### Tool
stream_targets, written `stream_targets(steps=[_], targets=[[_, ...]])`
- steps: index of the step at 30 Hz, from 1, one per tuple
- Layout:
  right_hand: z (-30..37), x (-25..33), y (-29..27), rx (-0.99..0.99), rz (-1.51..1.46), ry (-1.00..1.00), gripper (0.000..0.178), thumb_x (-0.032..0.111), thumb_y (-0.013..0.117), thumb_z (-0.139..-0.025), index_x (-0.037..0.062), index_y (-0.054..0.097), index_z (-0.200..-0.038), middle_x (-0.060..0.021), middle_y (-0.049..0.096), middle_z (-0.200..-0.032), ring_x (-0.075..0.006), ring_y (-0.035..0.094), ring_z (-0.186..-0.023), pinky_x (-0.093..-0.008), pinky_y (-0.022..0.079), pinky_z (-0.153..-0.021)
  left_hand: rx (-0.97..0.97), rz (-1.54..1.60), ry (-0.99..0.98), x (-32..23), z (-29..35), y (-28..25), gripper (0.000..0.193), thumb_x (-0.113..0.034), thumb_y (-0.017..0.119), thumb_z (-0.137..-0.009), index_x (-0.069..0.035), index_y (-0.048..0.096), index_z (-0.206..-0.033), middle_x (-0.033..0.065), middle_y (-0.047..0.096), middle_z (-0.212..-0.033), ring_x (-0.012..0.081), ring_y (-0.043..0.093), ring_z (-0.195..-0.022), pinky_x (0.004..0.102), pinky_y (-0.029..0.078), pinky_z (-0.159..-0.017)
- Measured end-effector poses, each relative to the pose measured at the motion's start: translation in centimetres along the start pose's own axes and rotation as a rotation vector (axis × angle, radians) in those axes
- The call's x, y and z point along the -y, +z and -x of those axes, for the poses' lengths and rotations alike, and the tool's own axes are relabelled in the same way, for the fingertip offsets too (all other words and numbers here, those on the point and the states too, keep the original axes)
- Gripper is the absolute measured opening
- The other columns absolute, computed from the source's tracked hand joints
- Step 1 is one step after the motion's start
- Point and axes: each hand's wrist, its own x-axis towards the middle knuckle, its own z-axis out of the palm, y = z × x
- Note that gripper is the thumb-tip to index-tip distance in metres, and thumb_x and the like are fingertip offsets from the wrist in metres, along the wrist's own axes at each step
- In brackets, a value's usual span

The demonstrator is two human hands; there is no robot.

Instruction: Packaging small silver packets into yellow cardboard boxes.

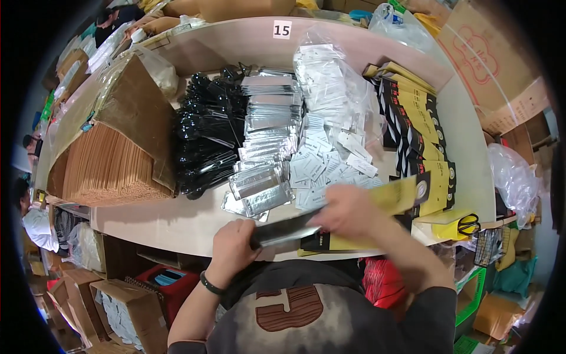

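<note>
Across the front of the table, a long flat black-and-yellow packaging bag (396, 196) slants up to the right, its dark glossy end toward my left side. My left hand (234, 243) is closed around that dark end. Farther along, my right hand (352, 212), smeared by motion, grips the bag with fingers pressed together. Beneath my right hand another yellow bag (342, 242) lies at the table's front edge. Just beyond my left hand are flat silver foil packets (265, 192), and past my right hand lies a heap of small white printed cards (327, 162).
Black glossy plastic-wrapped items (209, 130) lie left of the packets. A carton of brown cardboard sheets (118, 165) stands at the left. Overlapping yellow-and-black bags (421, 124) line the right side, with yellow-and-black scissors (469, 224) at the front right corner. A raised panel (236, 44) borders the back.
</note>
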Motion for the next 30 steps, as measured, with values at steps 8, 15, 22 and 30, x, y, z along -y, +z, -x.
stream_targets(steps=[8, 15, 22, 30], targets=[[6.1, 0.6, -1.3, 0.041, -0.576, 0.363, 0.041, 0.028, 0.083, -0.071, 0.004, 0.061, -0.096, -0.0246, 0.056, -0.121, -0.0444, 0.055, -0.108, -0.05, 0.047, -0.091, 0.27, 0.845, 0.102, -2.6, 0.4, 1.4, 0.052, -0.019, 0.076, -0.075, -0.001, 0.055, -0.119, 0.0205, 0.059, -0.111, 0.0295, 0.061, -0.102, 0.0398, 0.049, -0.087], [1.3, 4.5, 2.1, 0.204, 0.049, 0.047, 0.051, 0.029, 0.076, -0.074, -0.0035, 0.057, -0.108, -0.0283, 0.049, -0.132, -0.0463, 0.049, -0.121, -0.05, 0.042, -0.101, 0.548, 0.961, 0.17, -4.7, -0.6, 0.9, 0.054, -0.014, 0.072, -0.074, -0.004, 0.056, -0.125, 0.0192, 0.061, -0.097, 0.0327, 0.063, -0.088, 0.0392, 0.051, -0.081], [1.4, 6.7, 4.2, 0.275, -0.013, 0.682, 0.03, 0.032, 0.062, -0.094, 0.0051, 0.058, -0.08, -0.0157, 0.064, -0.067, -0.0368, 0.064, -0.065, -0.0477, 0.05, -0.057, -0.121, 0.332, -0.194, -0.5, 2.1, 2.9, 0.049, -0.015, 0.077, -0.07, -0.005, 0.057, -0.113, 0.0163, 0.062, -0.095, 0.0388, 0.063, -0.087, 0.0432, 0.052, -0.075], [1.1, 5.7, 6.3, 0.248, -0.152, 0.825, 0.023, 0.025, 0.062, -0.084, 0.0027, 0.063, -0.083, -0.0196, 0.066, -0.073, -0.038, 0.067, -0.071, -0.0494, 0.053, -0.065, 0.071, 0.278, -0.007, 1.2, 3.7, 0.7, 0.061, -0.013, 0.079, -0.067, -0.007, 0.057, -0.123, 0.0141, 0.062, -0.095, 0.0369, 0.063, -0.087, 0.0426, 0.052, -0.073]])
